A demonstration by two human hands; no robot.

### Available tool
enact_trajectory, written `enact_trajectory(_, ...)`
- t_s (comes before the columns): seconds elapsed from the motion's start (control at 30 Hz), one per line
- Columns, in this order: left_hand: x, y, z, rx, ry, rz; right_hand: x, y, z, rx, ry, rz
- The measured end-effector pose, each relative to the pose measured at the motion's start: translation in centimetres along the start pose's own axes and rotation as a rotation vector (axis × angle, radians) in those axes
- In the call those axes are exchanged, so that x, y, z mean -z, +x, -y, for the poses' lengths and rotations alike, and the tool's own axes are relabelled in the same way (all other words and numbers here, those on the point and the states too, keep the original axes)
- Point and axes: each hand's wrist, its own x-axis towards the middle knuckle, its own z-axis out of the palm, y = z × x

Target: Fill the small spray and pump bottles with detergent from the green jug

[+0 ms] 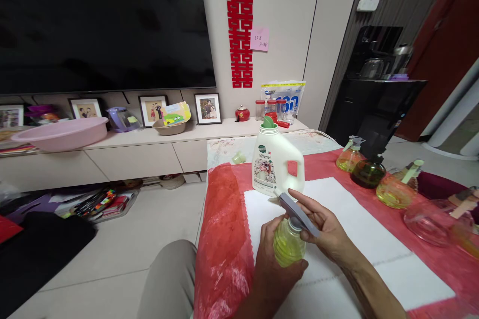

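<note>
Small yellow-green bottle (287, 248): near the front edge of the table, over the white mat (374, 239), standing roughly upright with its long axis tipped slightly toward the far right.
Spray head (297, 213): a grey trigger top sitting on the bottle's neck, its nozzle pointing far-left toward the white jug.
Left hand (273, 259): wrapped around the bottle's body from the near-left side, fingers closed on it, so this hand carries the bottle.
Right hand (325, 232): comes in from the near right, fingers narrowed and curled over the spray head, touching its top and far side; it lies directly above and right of the bottle.
Key relation: both hands meet on one thing, the left low on the body, the right high on the head, along the bottle's upright axis.
White jug (277, 162): a handled detergent bottle with a green cap, just beyond the hands, apart from them.
Other spray bottles (396, 187): several yellow and green ones farther right on the red table cover (224, 219).
Pink basin (62, 133): far left, on the low cabinet.
</note>
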Motion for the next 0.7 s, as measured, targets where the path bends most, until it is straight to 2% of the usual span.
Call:
enact_trajectory(0.1, 0.0, 0.1, 0.4, 0.001, -0.007, -0.001, -0.3, 0.2, 0.1, 0.025, 0.000, -0.017)
enact_trajectory(0.27, 0.0, 0.1, 0.5, 0.017, -0.001, -0.003, 0.4, -0.4, 0.5, -0.039, 0.032, 0.112)
enact_trajectory(0.33, 0.0, 0.1, 0.4, 0.027, 0.007, 0.004, 0.9, -0.6, 0.4, -0.048, 0.050, 0.121)
enact_trajectory(0.6, -0.1, 0.2, 0.4, 0.001, 0.013, -0.002, 0.5, 0.1, -0.8, 0.028, 0.027, -0.021)
enact_trajectory(0.7, 0.0, 0.1, 0.5, 0.016, 0.007, 0.004, 0.1, 0.0, -0.3, 0.028, 0.050, -0.010)
